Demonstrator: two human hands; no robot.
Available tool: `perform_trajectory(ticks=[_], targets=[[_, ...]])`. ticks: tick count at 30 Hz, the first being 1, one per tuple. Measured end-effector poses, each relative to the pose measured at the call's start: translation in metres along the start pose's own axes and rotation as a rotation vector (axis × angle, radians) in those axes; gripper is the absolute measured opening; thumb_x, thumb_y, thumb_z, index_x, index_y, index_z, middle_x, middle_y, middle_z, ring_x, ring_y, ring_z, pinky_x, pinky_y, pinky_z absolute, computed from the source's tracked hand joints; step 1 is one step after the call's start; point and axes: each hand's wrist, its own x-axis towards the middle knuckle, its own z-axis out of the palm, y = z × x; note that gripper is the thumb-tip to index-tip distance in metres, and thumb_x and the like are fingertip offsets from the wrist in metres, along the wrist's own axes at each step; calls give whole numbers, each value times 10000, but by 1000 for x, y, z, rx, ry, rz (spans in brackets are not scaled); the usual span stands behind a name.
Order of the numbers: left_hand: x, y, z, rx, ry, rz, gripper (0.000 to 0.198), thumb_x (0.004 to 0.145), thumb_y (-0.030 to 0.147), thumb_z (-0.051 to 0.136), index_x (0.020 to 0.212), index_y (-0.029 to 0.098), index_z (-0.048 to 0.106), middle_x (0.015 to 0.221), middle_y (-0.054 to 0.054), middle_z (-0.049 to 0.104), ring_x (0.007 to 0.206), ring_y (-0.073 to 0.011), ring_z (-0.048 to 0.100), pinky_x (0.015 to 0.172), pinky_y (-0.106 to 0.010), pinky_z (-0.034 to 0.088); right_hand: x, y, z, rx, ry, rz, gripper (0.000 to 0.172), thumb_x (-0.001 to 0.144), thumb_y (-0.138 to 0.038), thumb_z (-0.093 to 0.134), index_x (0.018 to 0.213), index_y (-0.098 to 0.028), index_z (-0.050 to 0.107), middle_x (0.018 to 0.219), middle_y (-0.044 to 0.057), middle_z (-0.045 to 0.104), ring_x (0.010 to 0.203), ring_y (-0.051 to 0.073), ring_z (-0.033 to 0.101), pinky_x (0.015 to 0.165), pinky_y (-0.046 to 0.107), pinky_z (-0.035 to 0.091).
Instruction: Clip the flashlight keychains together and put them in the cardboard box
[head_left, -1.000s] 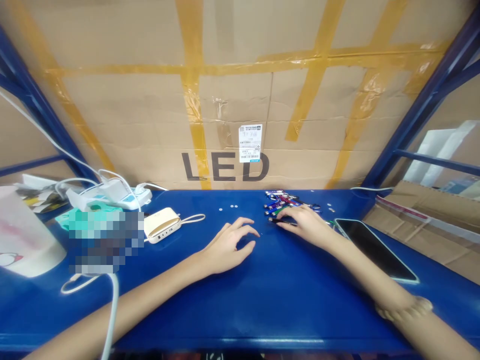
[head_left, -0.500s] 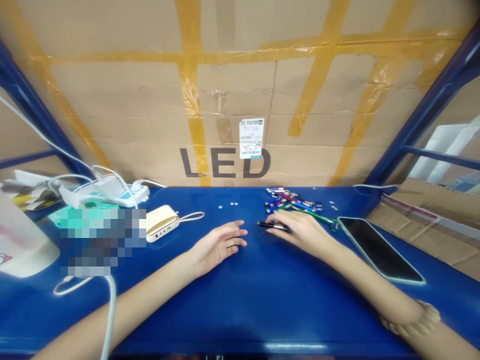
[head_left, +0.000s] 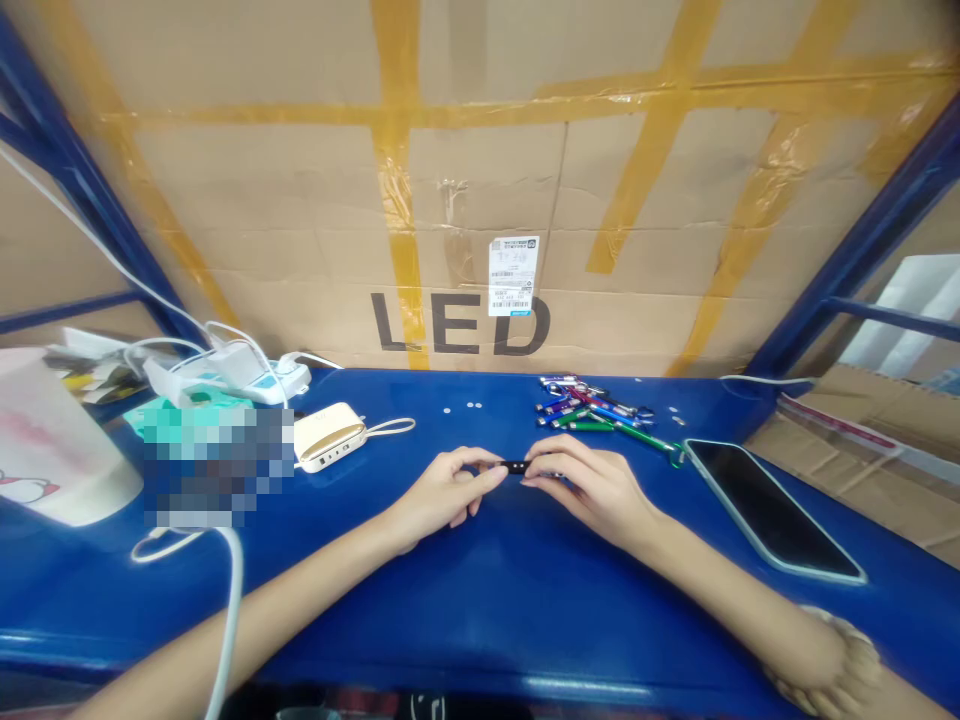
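Observation:
Both hands meet over the middle of the blue table (head_left: 525, 590). My left hand (head_left: 442, 490) pinches one end of a small black pen-like stick (head_left: 515, 467), and my right hand (head_left: 589, 485) pinches its other end. The stick lies level just above the table top. Behind my right hand lies a pile of several coloured sticks of the same kind (head_left: 592, 410). A few tiny white discs (head_left: 461, 407) are scattered on the table behind my left hand.
A dark phone (head_left: 772, 510) lies face up at the right. At the left are a cream power bank (head_left: 330, 437) with a loop, a white power strip (head_left: 232, 380) with cables, and a white bag (head_left: 52, 450). A taped cardboard box marked LED (head_left: 465, 200) stands behind.
My right hand took a black stick from the pile and brought it left to the table's middle. My left hand closed on its other end.

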Motion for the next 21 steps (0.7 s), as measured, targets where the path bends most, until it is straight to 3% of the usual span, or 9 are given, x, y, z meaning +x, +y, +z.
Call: perform_trajectory(ticks=[3, 6, 10, 17, 21], targets=[[-1, 4, -1, -13, 5, -14, 437, 742, 508, 550, 976, 144, 616, 500, 39, 487, 358, -37, 357, 379, -173, 258, 0, 5, -4, -84, 41, 5, 202, 870, -346, 493, 837, -213, 641, 792, 22, 687, 603, 94, 617, 560, 182, 467], [-1, 7, -3, -53, 123, 14, 420, 724, 516, 571, 905, 141, 624, 521, 28, 508, 373, -41, 368, 393, -181, 274, -1, 13, -6, -148, 22, 63, 213, 850, -383, 519, 871, -233, 667, 755, 5, 702, 576, 105, 624, 557, 194, 474], [1, 5, -8, -97, 241, 29, 421, 707, 540, 580, 816, 137, 627, 528, 21, 499, 397, -49, 382, 404, -186, 286, -3, 20, -1, -119, -15, 121, 224, 880, -330, 473, 973, -263, 666, 839, -2, 713, 683, 128, 660, 621, 213, 505], [2, 6, -6, -235, 202, -64, 407, 720, 537, 568, 756, 132, 565, 595, -6, 509, 520, -85, 486, 434, -176, 362, -1, 20, -5, -161, -14, 133, 242, 888, -324, 456, 970, -267, 676, 872, 5, 711, 751, 147, 669, 671, 232, 516], [0, 9, -2, -270, 164, -42, 401, 720, 526, 572, 785, 131, 568, 675, -21, 513, 567, -98, 513, 424, -180, 383, 1, 22, -12, -199, 0, 187, 257, 899, -318, 428, 970, -272, 671, 905, 5, 705, 795, 147, 664, 694, 221, 503]])
